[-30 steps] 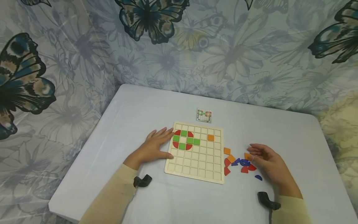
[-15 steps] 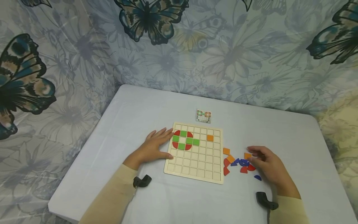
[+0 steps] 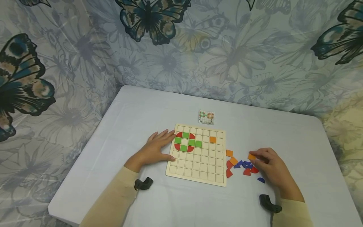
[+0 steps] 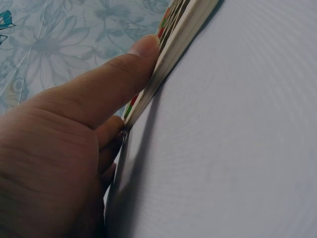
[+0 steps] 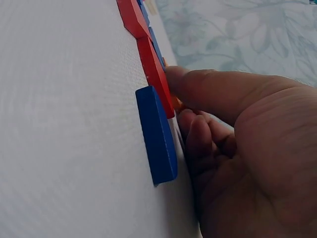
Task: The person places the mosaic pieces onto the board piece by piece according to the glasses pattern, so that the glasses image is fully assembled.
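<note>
A square wooden grid board (image 3: 199, 180) lies on the table. Red quarter-round pieces and green squares form a ring at its upper left, and one orange square (image 3: 213, 139) sits at its upper right. My left hand (image 3: 154, 150) rests at the board's left edge, fingers spread; in the left wrist view the thumb (image 4: 145, 47) touches the rim. Right of the board, my right hand (image 3: 270, 164) pinches an orange square piece (image 3: 251, 156) between thumb and fingers. In the right wrist view that piece is mostly hidden behind the thumb (image 5: 198, 84).
Loose pieces lie between board and right hand: orange squares (image 3: 229, 153), red quarter-rounds (image 3: 247, 171) and several blue pieces (image 3: 239, 164). A blue half-round (image 3: 261, 180) lies nearer the front. A small pattern card (image 3: 206, 117) is behind the board, on the white-covered table (image 3: 147, 107).
The right hand's fingertips have closed in on the orange square, which now sits pinched and slightly turned. The left hand stays at the board's edge.
</note>
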